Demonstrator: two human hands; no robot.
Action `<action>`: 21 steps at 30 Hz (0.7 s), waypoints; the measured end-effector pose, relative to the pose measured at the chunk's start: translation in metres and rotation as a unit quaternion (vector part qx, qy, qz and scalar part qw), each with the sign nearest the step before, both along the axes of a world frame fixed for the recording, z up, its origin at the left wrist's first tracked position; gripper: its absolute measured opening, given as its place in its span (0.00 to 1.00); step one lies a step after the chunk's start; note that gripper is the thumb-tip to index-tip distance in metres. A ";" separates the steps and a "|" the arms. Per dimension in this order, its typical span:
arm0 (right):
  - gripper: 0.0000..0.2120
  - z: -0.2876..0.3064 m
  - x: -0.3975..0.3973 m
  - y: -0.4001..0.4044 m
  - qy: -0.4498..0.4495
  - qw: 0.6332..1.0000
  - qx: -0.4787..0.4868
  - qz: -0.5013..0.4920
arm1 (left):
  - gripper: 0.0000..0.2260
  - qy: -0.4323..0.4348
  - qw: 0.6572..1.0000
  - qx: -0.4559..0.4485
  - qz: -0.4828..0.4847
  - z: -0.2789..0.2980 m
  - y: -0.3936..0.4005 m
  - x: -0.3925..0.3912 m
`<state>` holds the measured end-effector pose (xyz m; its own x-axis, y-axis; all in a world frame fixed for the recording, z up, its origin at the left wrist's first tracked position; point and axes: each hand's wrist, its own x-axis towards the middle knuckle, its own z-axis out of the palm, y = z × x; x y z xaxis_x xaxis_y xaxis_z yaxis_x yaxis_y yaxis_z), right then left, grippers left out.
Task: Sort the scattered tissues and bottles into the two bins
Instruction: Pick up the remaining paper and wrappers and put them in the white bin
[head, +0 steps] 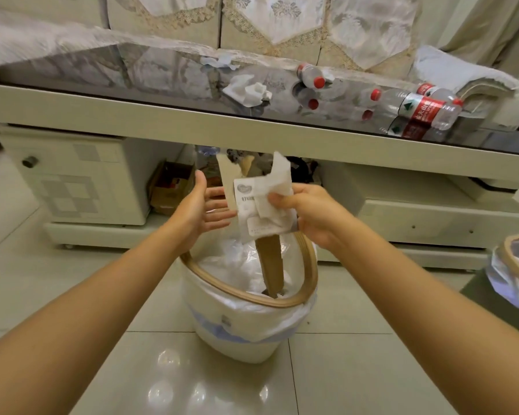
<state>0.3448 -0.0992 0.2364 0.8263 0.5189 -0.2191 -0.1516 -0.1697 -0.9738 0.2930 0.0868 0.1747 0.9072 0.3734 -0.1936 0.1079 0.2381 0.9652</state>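
In the middle of the frame the right hand (pixel 309 215) pinches a bundle of crumpled white tissues and a thin printed plastic wrapper (pixel 264 205), with the thumb and the curled fingers closed on its right side. The bundle hangs directly above the white bin with a tan wooden rim and a white plastic liner (pixel 307 259), which stands on the tiled floor at the lower centre. The left hand (pixel 203 209) is wide, with the fingers straight, just beside the bundle on its left; I cannot tell if it touches the paper.

I judge that this bundle is very light and soft. It has no stiffness, so it bends and hangs from the place where it is held, and loose pieces could slip out of a weak pinch. A grip in the thick middle, where the layers cross, looks safer than a grip on a corner. It probably falls slowly and may drift.

On the dark glossy worktop (pixel 72 73) in the upper part, another crumpled white tissue (pixel 247 90) lies near the centre. To the right lie clear plastic bottles with red caps (pixel 414 107); these look stiff, smooth and likely to roll, so the body is the better place to hold. A second bin with a tan rim (pixel 513 265) shows at the right edge.
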 end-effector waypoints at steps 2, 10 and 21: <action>0.14 -0.018 0.001 0.001 0.000 0.999 -0.041 0.002 | 0.34 0.002 0.999 -0.037 -0.003 -0.002 0.002 0.002; 0.25 -0.063 -0.002 -0.011 -0.349 0.891 -0.289 0.031 | 0.31 0.004 0.943 0.314 -0.110 -0.018 -0.011 0.005; 0.11 -0.061 -0.025 -0.090 -0.407 0.816 -0.372 0.172 | 0.17 0.199 0.574 0.712 -0.354 -0.067 -0.050 0.027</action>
